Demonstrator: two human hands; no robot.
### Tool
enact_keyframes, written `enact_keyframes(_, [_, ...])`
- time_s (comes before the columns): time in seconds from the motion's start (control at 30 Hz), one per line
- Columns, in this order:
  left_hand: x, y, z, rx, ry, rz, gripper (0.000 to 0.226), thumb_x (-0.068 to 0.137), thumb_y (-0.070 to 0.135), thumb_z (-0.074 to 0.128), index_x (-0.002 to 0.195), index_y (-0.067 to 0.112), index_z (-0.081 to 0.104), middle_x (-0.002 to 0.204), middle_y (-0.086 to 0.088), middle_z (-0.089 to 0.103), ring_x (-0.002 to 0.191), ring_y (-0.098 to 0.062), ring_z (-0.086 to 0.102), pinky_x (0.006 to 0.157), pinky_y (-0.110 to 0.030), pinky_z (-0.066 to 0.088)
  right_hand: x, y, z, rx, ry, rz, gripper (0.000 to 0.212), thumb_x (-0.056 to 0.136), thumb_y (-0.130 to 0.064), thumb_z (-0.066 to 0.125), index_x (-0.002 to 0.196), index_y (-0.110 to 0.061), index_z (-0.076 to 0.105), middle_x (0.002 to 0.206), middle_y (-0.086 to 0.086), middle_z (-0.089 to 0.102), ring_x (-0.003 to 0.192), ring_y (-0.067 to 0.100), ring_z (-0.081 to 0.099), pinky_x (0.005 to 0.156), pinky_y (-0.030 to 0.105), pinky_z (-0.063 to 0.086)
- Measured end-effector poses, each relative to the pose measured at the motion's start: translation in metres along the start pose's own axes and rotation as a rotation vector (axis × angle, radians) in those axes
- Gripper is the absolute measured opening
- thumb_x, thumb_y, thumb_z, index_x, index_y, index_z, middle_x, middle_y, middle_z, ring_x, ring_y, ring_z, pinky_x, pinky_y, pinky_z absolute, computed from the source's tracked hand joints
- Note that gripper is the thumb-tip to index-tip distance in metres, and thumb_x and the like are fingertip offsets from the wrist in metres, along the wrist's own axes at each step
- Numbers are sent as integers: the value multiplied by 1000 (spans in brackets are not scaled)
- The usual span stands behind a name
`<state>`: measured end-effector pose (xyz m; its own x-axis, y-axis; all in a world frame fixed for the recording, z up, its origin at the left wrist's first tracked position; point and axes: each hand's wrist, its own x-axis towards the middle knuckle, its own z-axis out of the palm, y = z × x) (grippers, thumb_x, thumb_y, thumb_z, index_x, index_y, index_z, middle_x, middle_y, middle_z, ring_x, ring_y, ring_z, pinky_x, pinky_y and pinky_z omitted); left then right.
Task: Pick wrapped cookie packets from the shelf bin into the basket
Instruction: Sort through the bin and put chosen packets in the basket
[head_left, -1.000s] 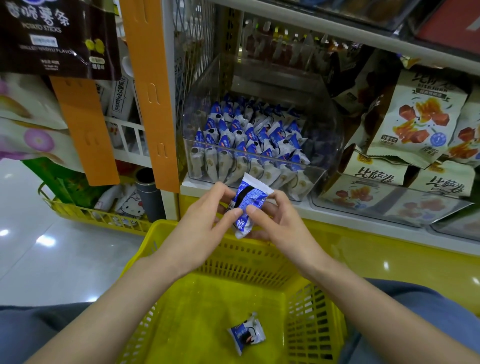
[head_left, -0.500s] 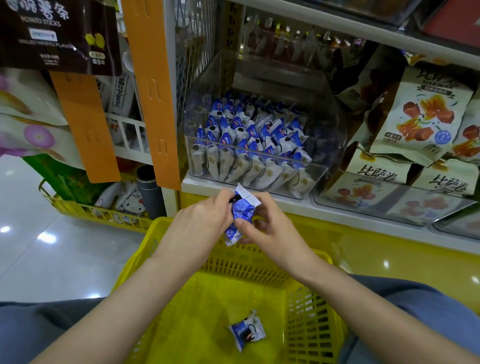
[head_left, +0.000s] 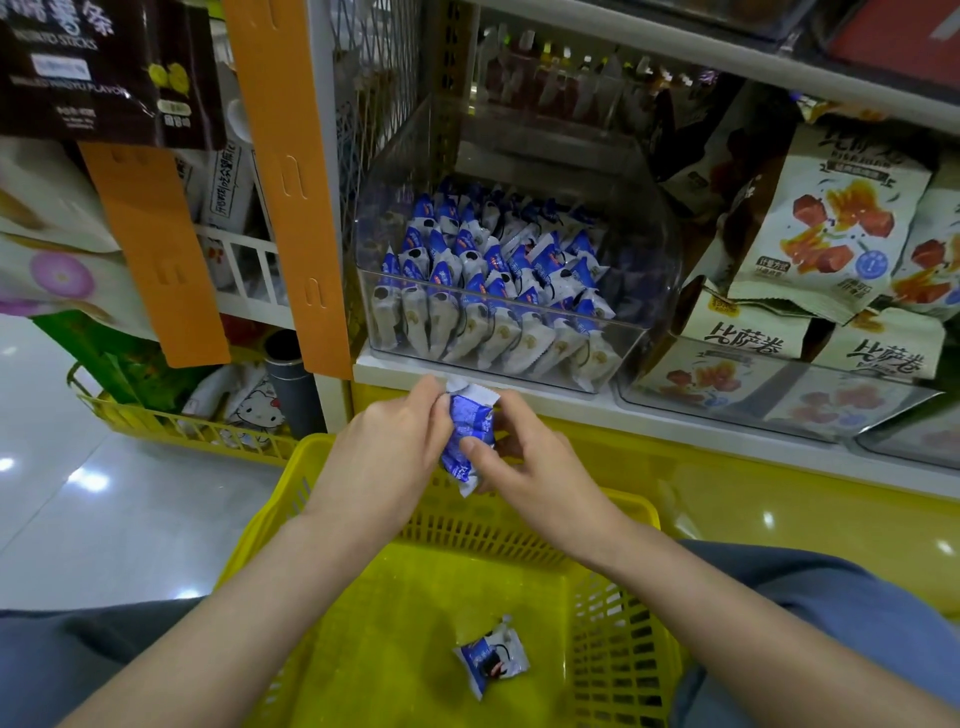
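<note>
1. Hands are both up together just under the shelf edge (head_left: 675, 415), above the far rim of the yellow basket (head_left: 311, 467).
2. The left hand (head_left: 384, 457) pinches the upper end of a blue-and-white cookie packet (head_left: 470, 426), with its fingers curled onto the wrapper.
3. The right hand (head_left: 540, 478) is clamped on the same packet from the other side. Its thumb lies across the blue front, and the rest of its fingers are tucked behind, so I can't see them properly.
4. That puts the packet between the two hands, tilted a bit with its white crimped top pointing up toward the shelf. It's in the air, out of the bin but not yet down in the basket.
5. A second packet (head_left: 491, 657) lies on the basket floor, near the right wall and well below the hands.
6. The clear plastic bin (head_left: 644, 260) sits on the shelf right behind the hands. It's packed with rows of matching packets (head_left: 483, 291) standing on end.
7. Just right of the bin there are pale snack bags (head_left: 831, 223) with orange-red pictures on them.
8. Left of the bin is an orange upright strip (head_left: 280, 156), with another yellow basket (head_left: 182, 426) down on the shiny floor (head_left: 78, 493).
9. Grey trouser legs (head_left: 831, 597) show on either side of the basket.
</note>
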<state>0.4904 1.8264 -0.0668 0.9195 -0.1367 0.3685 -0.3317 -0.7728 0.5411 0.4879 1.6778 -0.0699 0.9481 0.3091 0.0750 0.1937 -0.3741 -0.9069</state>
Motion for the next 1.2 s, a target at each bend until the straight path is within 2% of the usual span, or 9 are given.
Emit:
enact_keyframes(0.17, [-5, 7, 3, -138, -75, -14, 31, 93, 24, 46, 124, 20, 49, 109, -3, 64, 96, -21, 60, 78, -40, 49, 9, -2, -5, 207, 97, 149, 14, 94, -13, 49, 108, -15, 47, 92, -3, 63, 70, 8, 65, 64, 34, 58])
enact_keyframes(0.33, [-2, 3, 6, -250, -144, -80, 33, 95, 18, 44, 127, 24, 47, 114, 2, 62, 99, -13, 58, 83, -28, 46, 7, -3, -3, 192, 104, 155, 21, 92, -15, 53, 112, -15, 46, 91, -3, 64, 72, 13, 65, 63, 33, 56])
enact_keyframes(0.43, [-1, 7, 6, -595, -189, -198, 21, 94, 26, 48, 110, 37, 54, 110, 13, 63, 99, 3, 57, 81, -8, 40, 7, -2, -6, -92, 179, 59, 35, 86, -26, 62, 116, -23, 45, 99, -12, 61, 79, 9, 62, 68, 27, 53])
enact_keyframes(0.6, [2, 12, 12, -864, -227, -327, 14, 89, 24, 58, 99, 33, 55, 98, 5, 66, 98, -13, 62, 88, -35, 50, 2, 2, -4, -508, 218, -119, 55, 75, -33, 72, 120, -19, 44, 110, -6, 51, 100, 8, 50, 84, 24, 45])
enact_keyframes(0.7, [5, 12, 12, -847, -120, -390, 14, 95, 18, 46, 94, 25, 57, 93, -4, 67, 89, -19, 64, 87, -44, 51, 3, 0, -3, -386, 188, -109, 63, 71, -38, 73, 123, -17, 43, 110, -9, 45, 105, 2, 44, 89, 7, 35])
enact_keyframes(0.77, [8, 12, 10, -943, -95, -444, 23, 99, 18, 38, 92, 20, 59, 91, -7, 70, 81, -15, 67, 75, -33, 57, 5, -3, -4, -246, 182, 3, 60, 79, -34, 68, 129, -18, 40, 118, -8, 47, 110, -1, 43, 90, 1, 32])
enact_keyframes(0.9, [10, 10, 4, -1050, -70, -490, 31, 100, 21, 32, 94, 15, 62, 89, 0, 71, 80, -6, 68, 72, -17, 54, 11, -6, -10, 115, 102, 220, 28, 95, -24, 46, 119, -13, 56, 112, 8, 65, 98, 14, 62, 89, 30, 51])
enact_keyframes(1.03, [13, 9, -1, -1083, -72, -534, 34, 100, 25, 33, 98, 11, 64, 93, -4, 71, 83, -9, 66, 79, -20, 52, 10, -12, -13, 369, 36, 230, 16, 94, -11, 48, 96, -15, 64, 88, 5, 70, 73, 6, 67, 63, 16, 54])
enact_keyframes(1.2, [20, 8, -13, -1337, -92, -687, 27, 98, 14, 39, 108, 1, 59, 96, -14, 69, 82, -21, 66, 69, -26, 57, 12, -14, -17, 269, 60, 179, 15, 91, -9, 54, 102, -5, 62, 93, 7, 69, 76, 5, 64, 65, 19, 55])
